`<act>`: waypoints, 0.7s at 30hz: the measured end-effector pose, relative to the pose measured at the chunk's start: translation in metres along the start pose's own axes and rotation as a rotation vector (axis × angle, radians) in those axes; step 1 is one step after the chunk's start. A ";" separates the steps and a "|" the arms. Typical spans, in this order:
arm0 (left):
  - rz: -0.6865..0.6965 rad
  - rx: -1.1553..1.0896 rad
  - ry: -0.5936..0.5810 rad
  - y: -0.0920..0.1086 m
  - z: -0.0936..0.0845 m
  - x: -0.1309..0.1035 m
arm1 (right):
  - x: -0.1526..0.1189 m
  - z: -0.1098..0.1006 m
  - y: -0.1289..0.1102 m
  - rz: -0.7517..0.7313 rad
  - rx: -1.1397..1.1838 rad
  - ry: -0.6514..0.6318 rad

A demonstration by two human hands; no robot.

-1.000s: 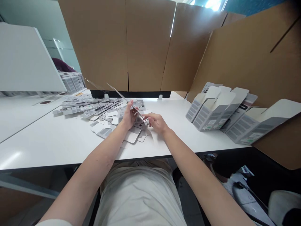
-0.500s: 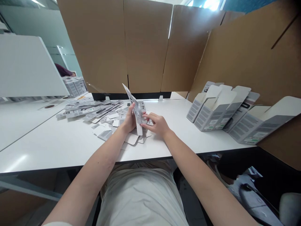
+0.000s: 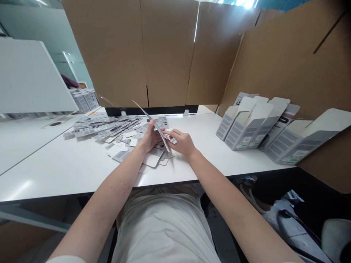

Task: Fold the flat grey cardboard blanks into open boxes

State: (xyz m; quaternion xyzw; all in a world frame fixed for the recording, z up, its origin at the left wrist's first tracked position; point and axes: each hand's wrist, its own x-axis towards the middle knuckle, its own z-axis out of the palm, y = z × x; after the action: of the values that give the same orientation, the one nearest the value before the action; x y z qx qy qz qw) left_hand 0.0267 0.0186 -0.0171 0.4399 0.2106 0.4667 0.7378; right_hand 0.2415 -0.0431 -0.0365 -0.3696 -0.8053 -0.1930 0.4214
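A flat folded carton (image 3: 159, 128), seen nearly edge-on, is tilted above the middle of the table. My left hand (image 3: 150, 137) grips it from the left, with the thumb near its upper face. On the other side, the fingers of my right hand (image 3: 181, 141) pinch its right part near the lower end. Beneath and behind my hands lies a loose pile of flat grey and white cartons (image 3: 109, 128), spread to the left. Some white flaps (image 3: 151, 158) stick out of the pile below my left hand.
Several opened cartons (image 3: 244, 126) stand at the right on the white table (image 3: 68, 171). Tall brown cardboard panels (image 3: 170, 54) rise behind and at the right. More cartons (image 3: 85, 100) and part of a person's sleeve (image 3: 69, 82) show at the far left. A bag lies below the table's right side.
The carton in my hands has tilted further, its upper end leaning left, and now shows more edge-on. My right hand has shifted slightly left. The view has moved a little.
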 end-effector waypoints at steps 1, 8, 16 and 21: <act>0.011 0.025 0.004 0.000 0.002 -0.001 | 0.000 0.001 0.001 0.011 0.015 -0.005; -0.005 0.208 -0.100 0.000 0.018 -0.008 | -0.002 0.002 0.001 0.123 0.124 -0.037; -0.005 0.161 -0.103 0.002 0.016 -0.010 | -0.001 0.001 -0.002 0.182 0.137 -0.021; -0.020 0.142 -0.139 0.003 0.019 -0.013 | -0.001 0.001 -0.002 0.169 0.151 -0.005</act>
State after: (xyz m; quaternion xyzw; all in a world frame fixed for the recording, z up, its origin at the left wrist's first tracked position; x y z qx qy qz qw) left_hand 0.0328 -0.0003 -0.0065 0.5201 0.1958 0.4117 0.7223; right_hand 0.2398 -0.0438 -0.0380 -0.4041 -0.7845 -0.0946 0.4608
